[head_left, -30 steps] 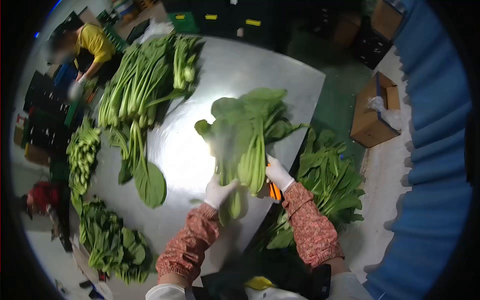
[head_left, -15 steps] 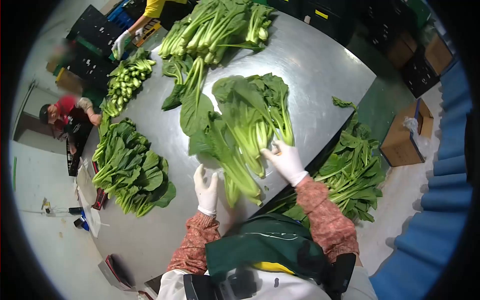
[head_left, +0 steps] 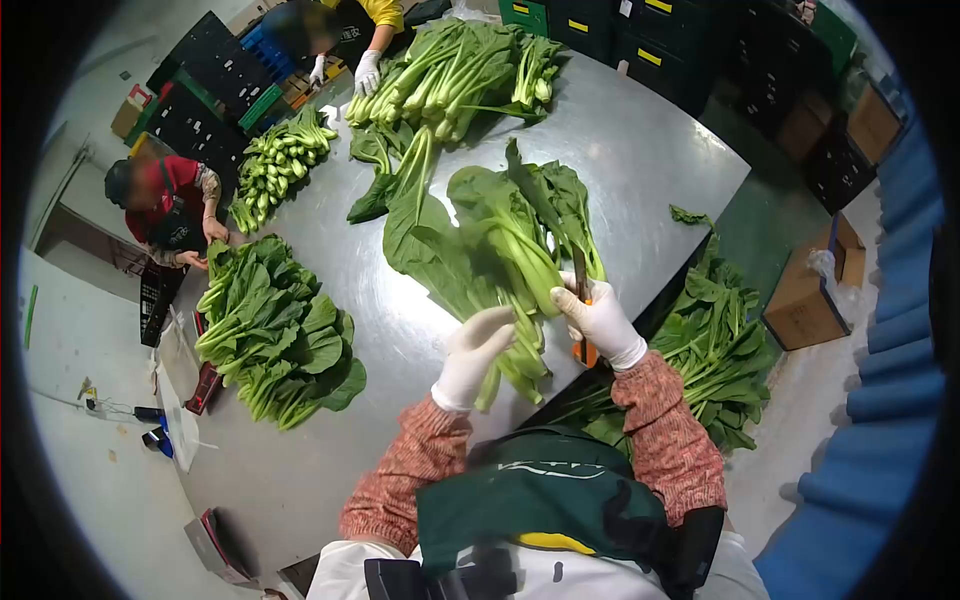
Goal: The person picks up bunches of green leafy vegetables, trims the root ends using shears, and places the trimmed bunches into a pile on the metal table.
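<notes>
Greens [head_left: 525,258] lie ahead, stems running bodyward; left hand [head_left: 474,355], fingers loosely parted, sits nearer their ends; right hand [head_left: 603,322] grips an orange-handled tool [head_left: 587,352].

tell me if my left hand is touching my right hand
Apart: the head view shows a gap between the left hand and the right hand, with green stalks visible between their fingers.

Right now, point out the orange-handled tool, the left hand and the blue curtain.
orange-handled tool [head_left: 587,353]: head view, on its orange handle
left hand [head_left: 472,360]: head view, middle of the white glove
blue curtain [head_left: 890,400]: head view, on its folded cloth
</notes>
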{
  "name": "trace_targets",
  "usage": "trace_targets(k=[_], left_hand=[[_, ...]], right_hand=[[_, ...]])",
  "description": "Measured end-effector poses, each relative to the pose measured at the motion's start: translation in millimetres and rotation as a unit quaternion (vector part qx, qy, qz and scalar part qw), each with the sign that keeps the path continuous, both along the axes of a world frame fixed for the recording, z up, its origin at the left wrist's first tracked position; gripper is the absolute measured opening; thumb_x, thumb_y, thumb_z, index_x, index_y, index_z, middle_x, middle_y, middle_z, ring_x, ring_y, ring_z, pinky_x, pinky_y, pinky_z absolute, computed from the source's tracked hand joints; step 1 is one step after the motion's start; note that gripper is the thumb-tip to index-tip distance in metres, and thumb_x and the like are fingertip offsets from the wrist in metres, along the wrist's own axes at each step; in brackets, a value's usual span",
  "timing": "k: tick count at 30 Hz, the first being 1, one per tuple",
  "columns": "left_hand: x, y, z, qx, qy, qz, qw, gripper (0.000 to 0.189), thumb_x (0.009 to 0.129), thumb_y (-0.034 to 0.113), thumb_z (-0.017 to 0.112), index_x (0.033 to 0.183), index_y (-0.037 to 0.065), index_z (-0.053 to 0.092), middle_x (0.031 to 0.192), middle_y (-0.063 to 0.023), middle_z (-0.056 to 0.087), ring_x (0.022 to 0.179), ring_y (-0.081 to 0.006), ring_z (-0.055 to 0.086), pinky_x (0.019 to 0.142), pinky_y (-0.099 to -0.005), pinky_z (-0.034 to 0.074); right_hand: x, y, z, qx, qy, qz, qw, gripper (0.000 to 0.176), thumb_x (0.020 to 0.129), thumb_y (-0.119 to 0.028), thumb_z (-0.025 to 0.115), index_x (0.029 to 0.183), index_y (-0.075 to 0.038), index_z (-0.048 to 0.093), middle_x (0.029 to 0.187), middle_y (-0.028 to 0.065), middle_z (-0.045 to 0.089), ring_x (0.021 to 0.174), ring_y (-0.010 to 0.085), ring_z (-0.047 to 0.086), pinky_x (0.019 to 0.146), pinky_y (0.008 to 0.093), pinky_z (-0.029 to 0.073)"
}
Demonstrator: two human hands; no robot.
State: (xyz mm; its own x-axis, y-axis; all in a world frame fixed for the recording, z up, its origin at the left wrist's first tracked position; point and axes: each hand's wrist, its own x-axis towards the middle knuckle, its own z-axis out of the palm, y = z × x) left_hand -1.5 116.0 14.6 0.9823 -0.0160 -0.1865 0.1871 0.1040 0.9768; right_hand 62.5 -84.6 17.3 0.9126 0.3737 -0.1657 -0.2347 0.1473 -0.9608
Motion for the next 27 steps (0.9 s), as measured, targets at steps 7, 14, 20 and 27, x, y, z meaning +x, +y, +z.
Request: trace_targets(k=[7, 14, 20, 27], left_hand=[[14, -54, -11, -0.037, 0.017, -0.131, 0.991, 0.052, 0.088, 0.021, 0.067, 0.130, -0.003, 0.047, 0.119, -0.0123, 0.059, 0.095, -0.0131, 0.058, 0.083, -0.0264, 0.047], [-9, -42, -87, 0.095, 0.109, -0.161, 0.976, 0.036, 0.090, 0.018, 0.064, 0.119, -0.001, 0.057, 0.097, -0.0067, 0.062, 0.081, -0.0105, 0.060, 0.069, -0.0245, 0.052], [-4, -42, -85, 0.063, 0.116, -0.124, 0.983, 0.034, 0.090, 0.017, 0.063, 0.116, -0.005, 0.058, 0.103, -0.0094, 0.065, 0.093, -0.0142, 0.060, 0.083, -0.0258, 0.048], [7, -38, -69, 0.014, 0.157, -0.129, 0.979, 0.035, 0.092, 0.017, 0.062, 0.119, -0.004, 0.057, 0.100, -0.0051, 0.064, 0.086, -0.0090, 0.058, 0.077, -0.0229, 0.048]], right_hand=[[-81, -91, -9, 0.095, 0.078, -0.134, 0.983, 0.029, 0.094, -0.013, 0.056, 0.118, 0.003, 0.056, 0.072, 0.0010, 0.056, 0.045, 0.0041, 0.041, 0.043, 0.0197, 0.034], [-168, -197, -143, -0.283, 0.093, -0.280, 0.913, 0.021, 0.091, -0.015, 0.059, 0.104, 0.001, 0.058, 0.070, 0.0082, 0.063, 0.051, 0.0139, 0.054, 0.052, 0.0285, 0.045], [-88, -115, -121, -0.422, -0.139, -0.345, 0.827, 0.039, 0.084, -0.016, 0.066, 0.118, 0.000, 0.059, 0.097, 0.0186, 0.067, 0.085, 0.0273, 0.066, 0.077, 0.0328, 0.052], [52, -23, -145, -0.509, -0.025, -0.178, 0.842, 0.050, 0.071, -0.039, 0.076, 0.097, 0.000, 0.062, 0.088, 0.0212, 0.066, 0.085, 0.0375, 0.065, 0.075, 0.0407, 0.052]])
